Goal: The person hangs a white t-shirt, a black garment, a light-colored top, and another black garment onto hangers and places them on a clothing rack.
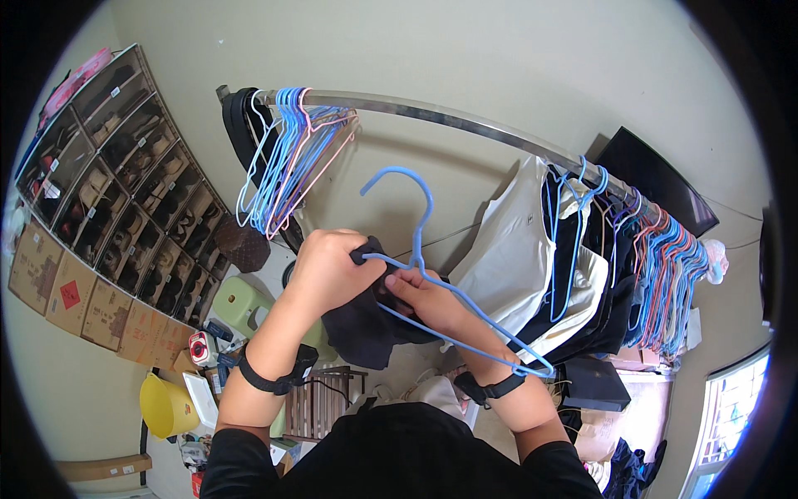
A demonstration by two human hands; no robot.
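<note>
A blue clothes hanger (426, 212) is raised in front of me, its hook pointing up and its right half bare. Dark cloth, seemingly a garment (358, 334), hangs from the hanger's left end. My left hand (330, 268) grips the cloth's upper edge against that end. My right hand (424, 296) reaches through the hanger's frame and pinches the dark cloth just beside the left hand. Part of the right hand's fingers is hidden by the cloth.
A metal clothes rail (430, 115) runs across ahead, with bare hangers (293, 162) at left and white and dark clothes (505, 249) at right. Shoe boxes (124, 181) are stacked far left. Below stand a green stool (240, 302), a yellow bucket (163, 405) and a slatted wooden rack (318, 405).
</note>
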